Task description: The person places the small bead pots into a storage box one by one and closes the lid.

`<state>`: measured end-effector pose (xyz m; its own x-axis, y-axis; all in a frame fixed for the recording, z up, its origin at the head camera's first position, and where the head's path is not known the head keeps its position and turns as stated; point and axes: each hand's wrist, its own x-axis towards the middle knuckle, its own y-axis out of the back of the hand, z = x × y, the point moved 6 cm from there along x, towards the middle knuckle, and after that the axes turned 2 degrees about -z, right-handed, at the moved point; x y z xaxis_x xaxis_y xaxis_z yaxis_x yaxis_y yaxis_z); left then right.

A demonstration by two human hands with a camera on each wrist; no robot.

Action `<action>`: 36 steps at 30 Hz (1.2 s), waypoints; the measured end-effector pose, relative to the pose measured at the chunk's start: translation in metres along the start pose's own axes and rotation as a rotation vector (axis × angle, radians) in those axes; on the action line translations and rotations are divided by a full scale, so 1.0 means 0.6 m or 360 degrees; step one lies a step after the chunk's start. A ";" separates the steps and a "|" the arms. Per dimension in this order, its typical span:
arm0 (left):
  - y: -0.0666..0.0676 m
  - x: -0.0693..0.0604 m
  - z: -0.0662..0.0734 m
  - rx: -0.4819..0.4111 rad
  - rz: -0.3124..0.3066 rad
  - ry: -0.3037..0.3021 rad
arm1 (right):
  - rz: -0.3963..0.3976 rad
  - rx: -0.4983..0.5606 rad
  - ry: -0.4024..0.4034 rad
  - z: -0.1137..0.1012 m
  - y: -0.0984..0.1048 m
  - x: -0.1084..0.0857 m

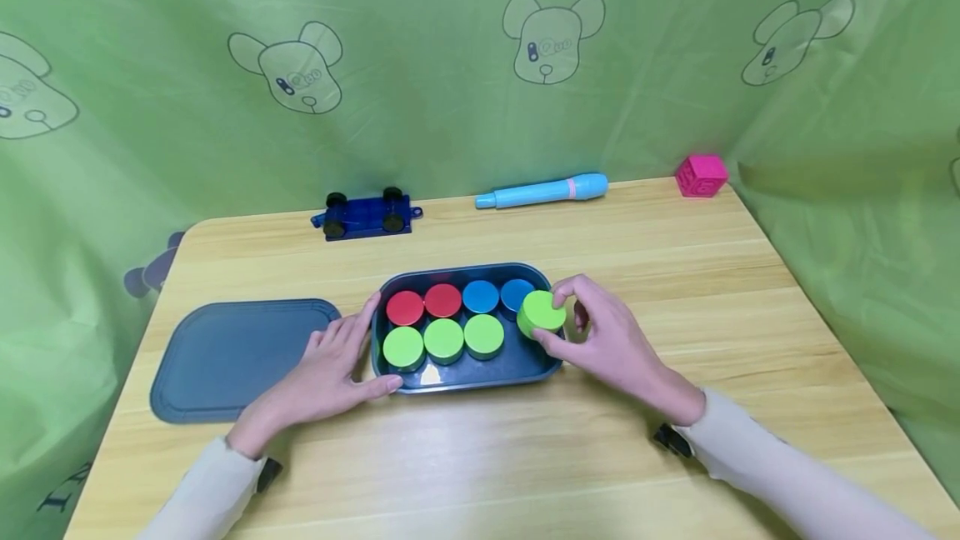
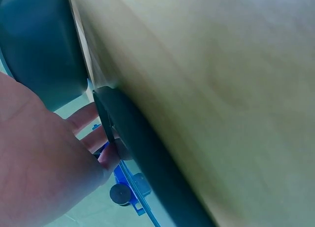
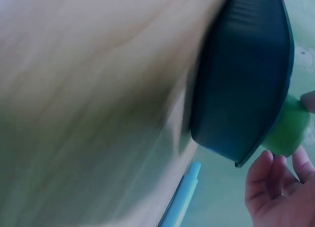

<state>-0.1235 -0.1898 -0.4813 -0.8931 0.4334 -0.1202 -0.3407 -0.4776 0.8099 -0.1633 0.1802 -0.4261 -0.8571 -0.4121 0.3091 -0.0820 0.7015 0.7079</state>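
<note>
A dark blue box (image 1: 517,363) holds round pieces: two red discs (image 1: 442,300), two blue discs (image 1: 480,297) and three green discs (image 1: 444,340) in two rows. My right hand (image 1: 611,340) pinches another green disc (image 1: 542,312) between thumb and fingers, over the box's right end and partly covering a blue disc. In the right wrist view that green disc (image 3: 288,131) shows above the box rim. My left hand (image 1: 330,373) rests against the box's left end, fingers extended along its side and thumb at the front corner. The left wrist view shows the palm (image 2: 44,163).
A dark blue lid (image 1: 232,365) lies left of the box, partly under the left hand. Along the back edge are a blue toy car base (image 1: 367,217) with black wheels, a light blue pen-like stick (image 1: 540,192) and a pink cube (image 1: 701,176). A green curtain (image 1: 435,65) hangs behind.
</note>
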 end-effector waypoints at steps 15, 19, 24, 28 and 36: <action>0.000 0.004 0.002 -0.0002 -0.0009 -0.0004 | -0.0253 -0.0428 -0.0032 -0.019 -0.032 0.014; -0.001 0.006 0.001 0.0006 -0.0011 -0.0006 | -0.0360 -0.0473 -0.0091 -0.020 -0.040 0.021; 0.000 0.006 0.003 0.0019 -0.0004 -0.0013 | -0.0443 -0.0484 -0.0125 -0.022 -0.046 0.027; 0.001 0.005 0.004 0.0025 0.0001 -0.0015 | -0.0491 -0.0480 -0.0125 -0.026 -0.048 0.031; 0.003 -0.002 0.002 0.0002 0.0011 0.0021 | -0.0460 -0.0411 -0.0008 -0.029 -0.042 0.022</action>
<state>-0.1225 -0.1901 -0.4790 -0.8993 0.4199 -0.1222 -0.3342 -0.4795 0.8114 -0.1639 0.1471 -0.4290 -0.8201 -0.5679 0.0709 -0.1902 0.3873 0.9021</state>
